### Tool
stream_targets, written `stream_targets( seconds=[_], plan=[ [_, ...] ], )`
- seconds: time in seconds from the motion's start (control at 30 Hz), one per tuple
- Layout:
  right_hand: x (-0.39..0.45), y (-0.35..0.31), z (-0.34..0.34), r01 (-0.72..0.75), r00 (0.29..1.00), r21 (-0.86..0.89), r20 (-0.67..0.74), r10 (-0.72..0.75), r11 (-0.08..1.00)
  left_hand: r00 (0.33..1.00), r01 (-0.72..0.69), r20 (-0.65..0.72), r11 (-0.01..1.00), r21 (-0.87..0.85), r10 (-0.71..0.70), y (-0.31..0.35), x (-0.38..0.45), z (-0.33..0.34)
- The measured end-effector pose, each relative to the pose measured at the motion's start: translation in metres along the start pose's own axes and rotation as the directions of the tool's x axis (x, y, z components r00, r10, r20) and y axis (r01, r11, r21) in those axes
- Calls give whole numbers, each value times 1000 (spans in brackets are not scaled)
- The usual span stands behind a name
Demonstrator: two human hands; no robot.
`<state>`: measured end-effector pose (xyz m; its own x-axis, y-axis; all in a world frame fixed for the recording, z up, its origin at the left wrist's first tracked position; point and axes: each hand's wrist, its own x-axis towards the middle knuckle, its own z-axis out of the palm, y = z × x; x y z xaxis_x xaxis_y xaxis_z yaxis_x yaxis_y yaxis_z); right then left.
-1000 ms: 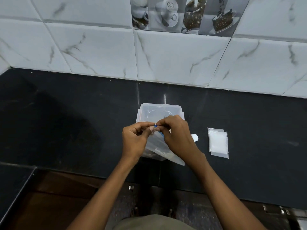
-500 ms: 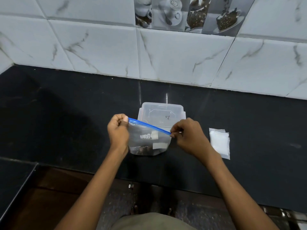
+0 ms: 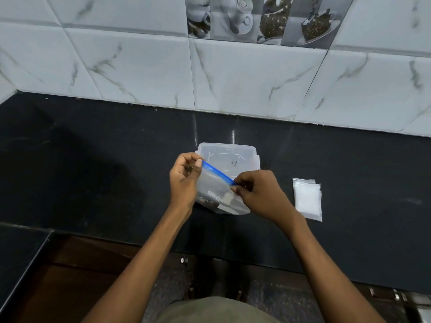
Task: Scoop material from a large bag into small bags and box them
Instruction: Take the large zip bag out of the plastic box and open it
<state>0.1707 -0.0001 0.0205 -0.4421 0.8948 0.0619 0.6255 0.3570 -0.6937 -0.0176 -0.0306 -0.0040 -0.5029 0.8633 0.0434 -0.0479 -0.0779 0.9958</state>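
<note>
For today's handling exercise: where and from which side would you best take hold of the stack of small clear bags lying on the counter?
Probably the near short edge of the small clear bags, pinched from above with the right hand, which is closest. The stack lies flat on the black counter, so fingers can't slide beneath it; its slightly fanned layers offer a lip to pinch.

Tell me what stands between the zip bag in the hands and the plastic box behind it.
Nothing visible does. The clear blue-zipped plastic bag, pinched by left hand and right hand, hangs directly before the clear lidded plastic box, whose closed lid blocks entry.
</note>
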Motion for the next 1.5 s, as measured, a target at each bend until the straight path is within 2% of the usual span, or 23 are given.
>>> stream_targets(
  seconds=[0.1, 0.13, 0.2, 0.27, 0.3, 0.37, 0.5, 0.67, 0.8, 0.87, 0.9, 0.93, 1.0, 1.03, 1.1, 1.17, 1.2, 1.27, 1.33, 1.4, 1.5],
  plan=[
    [-4, -4, 3, 15, 991, 10, -135, -13, 1000, 967, 48, -253, 995, 93, -23, 0, -9, 2],
    [-5, -5, 4, 25, 987, 5, -157, -24, 1000, 961, 90, -272, 990, 105, -59, 3, -13, 1],
    [-7, -8, 8, 45, 984, -6, -175, -45, 999, 971, 221, -112, 971, 89, -211, 12, -18, 2],
    [-8, -10, 14, 68, 984, -2, -164, -68, 998, 927, 354, 90, 928, 115, -365, 20, -24, 7],
    [-8, -12, 17, 78, 985, 18, -157, -74, 997, 907, 380, 135, 914, 138, -398, 22, -28, 11],
    [-10, -14, 21, 70, 988, 103, -144, -54, 992, 909, 381, 117, 912, 150, -399, 23, -32, 15],
    [-12, -13, 22, -39, 993, 266, -99, 67, 963, 910, 396, 59, 903, 166, -410, 22, -35, 14],
    [-15, -12, 28, -92, 975, 256, -173, 139, 962, 912, 390, 61, 904, 178, -405, 22, -38, 14],
    [-16, -12, 26, -133, 943, 248, -267, 199, 960, 904, 409, 87, 905, 117, -419, 24, -40, 13],
    [-17, -10, 22, -198, 908, 288, -305, 286, 937, 892, 441, 93, 897, 47, -443, 22, -39, 12],
    [-17, -9, 19, -244, 886, 395, -279, 369, 885, 881, 466, 99, 885, -5, -463, 20, -39, 10],
    [-17, -9, 17, -283, 863, 562, -204, 462, 777, 863, 502, 113, 863, -63, -493, 18, -37, 8],
    [-16, -10, 11, -339, 802, 855, 45, 596, 391, 800, 600, 190, 768, -226, -569, 12, -33, 3],
    [-16, -9, 7, -350, 761, 918, 164, 627, 185, 763, 646, 256, 697, -312, -593, 10, -32, -1],
    [-18, -7, 2, -334, 684, 929, 355, 637, -160, 710, 704, 387, 568, -426, -589, 5, -31, -8],
    [-21, -4, 4, -250, 652, 879, 462, 601, -406, 676, 735, 482, 462, -496, -557, 1, -33, -12],
    [-22, -2, 8, -211, 646, 858, 482, 592, -468, 664, 743, 502, 411, -528, -554, -2, -35, -12],
    [-24, 3, 18, -167, 635, 836, 497, 592, -522, 648, 746, 514, 333, -577, -562, -8, -40, -11],
    [-24, 6, 29, -152, 626, 812, 521, 581, -564, 649, 734, 498, 301, -608, -576, -15, -43, -10],
    [-24, 10, 36, -147, 621, 793, 539, 569, -591, 644, 729, 497, 269, -629, -582, -18, -44, -8],
    [-25, 12, 40, -201, 614, 791, 561, 555, -577, 613, 714, 530, 124, -689, -585, -24, -44, -6]
  ],
)
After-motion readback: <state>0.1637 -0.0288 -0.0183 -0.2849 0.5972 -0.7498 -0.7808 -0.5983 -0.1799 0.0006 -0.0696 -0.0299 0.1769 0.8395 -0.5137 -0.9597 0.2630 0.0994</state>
